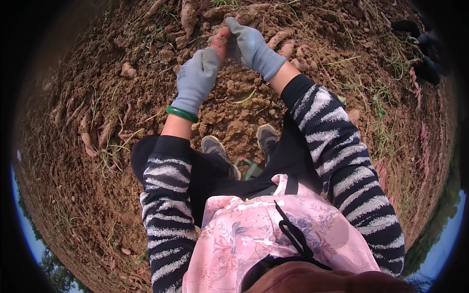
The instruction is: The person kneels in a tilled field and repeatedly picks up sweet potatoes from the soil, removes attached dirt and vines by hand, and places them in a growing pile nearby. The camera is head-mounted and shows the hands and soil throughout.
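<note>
A reddish sweet potato (220,41) with soil on its skin is held between my two gloved hands at the top centre of the head view. My left hand (199,73), in a grey coated work glove above a green bangle, grips its lower end. At the upper end is my right hand (253,45), gloved alike, its fingers partly hidden behind the palm and thumb. Several sweet potatoes (287,47) lie on the soil just right of my right hand, and more (188,18) lie above my left hand.
Loose, cloddy soil (234,106) surrounds my shoes (216,146). A heap of sweet potatoes (88,133) lies at the left, with green vines (383,106) at the right. A green object (253,170) sits between my legs. Dark-clothed legs, seemingly another person's (427,51), show at the upper right.
</note>
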Action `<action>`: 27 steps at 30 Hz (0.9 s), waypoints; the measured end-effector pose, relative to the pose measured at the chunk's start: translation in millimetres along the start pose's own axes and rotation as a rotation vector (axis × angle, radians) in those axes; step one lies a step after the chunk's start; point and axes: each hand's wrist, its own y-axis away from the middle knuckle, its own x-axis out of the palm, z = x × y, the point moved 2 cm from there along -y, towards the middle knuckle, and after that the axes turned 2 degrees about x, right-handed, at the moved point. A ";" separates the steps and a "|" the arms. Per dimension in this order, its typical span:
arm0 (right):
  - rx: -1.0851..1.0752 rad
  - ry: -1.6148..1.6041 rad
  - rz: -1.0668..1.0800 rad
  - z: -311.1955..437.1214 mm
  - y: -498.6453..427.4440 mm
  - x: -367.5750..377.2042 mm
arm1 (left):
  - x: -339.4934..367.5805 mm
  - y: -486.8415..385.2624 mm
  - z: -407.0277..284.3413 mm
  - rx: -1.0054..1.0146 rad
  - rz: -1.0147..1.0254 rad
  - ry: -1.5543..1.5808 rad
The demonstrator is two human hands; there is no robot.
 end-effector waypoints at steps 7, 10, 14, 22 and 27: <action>0.012 0.066 0.138 6.5 18.1 12.8 | -14.1 0.6 -14.5 -0.426 0.101 0.518; -0.004 0.145 0.101 -3.9 10.9 9.2 | -1.2 -2.7 4.3 -0.102 -0.014 0.115; 0.089 0.086 0.148 -5.0 8.3 4.0 | -1.2 1.9 6.4 -0.082 0.018 -0.120; -0.027 0.062 0.351 4.5 11.9 4.7 | -9.6 -2.1 0.0 -0.270 0.054 0.412; -0.027 -0.046 0.528 1.3 10.6 3.3 | -21.8 -0.8 -21.1 -0.356 0.137 0.618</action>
